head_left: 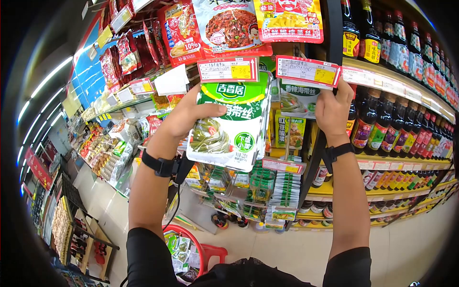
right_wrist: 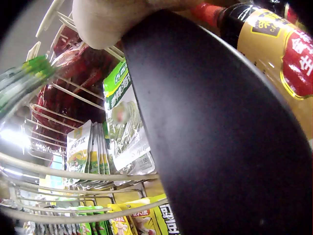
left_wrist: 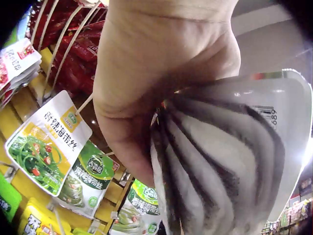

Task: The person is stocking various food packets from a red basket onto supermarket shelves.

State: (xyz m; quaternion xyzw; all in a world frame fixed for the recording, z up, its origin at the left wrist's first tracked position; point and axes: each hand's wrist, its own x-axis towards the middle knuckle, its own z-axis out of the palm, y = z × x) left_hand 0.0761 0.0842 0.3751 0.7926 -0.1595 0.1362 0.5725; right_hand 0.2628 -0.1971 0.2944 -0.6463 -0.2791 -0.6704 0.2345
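Observation:
My left hand (head_left: 191, 112) grips a stack of green-and-white seaweed packets (head_left: 229, 129), its thumb across the front. Fanned at the back of the stack, the silvery packet backs (left_wrist: 234, 142) show in the left wrist view, below my left palm (left_wrist: 161, 63). On the right, my right hand (head_left: 333, 112) grips the rack's black upright post (right_wrist: 215, 122), thumb on its left side, just under a price tag (head_left: 308, 71). Beside that thumb hangs another seaweed packet (head_left: 297, 99).
Red snack packets (head_left: 229, 26) hang above. Sauce bottles (head_left: 368, 119) line shelves (head_left: 397, 79) on the right. Lower wire racks hold more packets (head_left: 287, 184). A red basket (head_left: 203, 260) with packets in it stands on the floor by the person.

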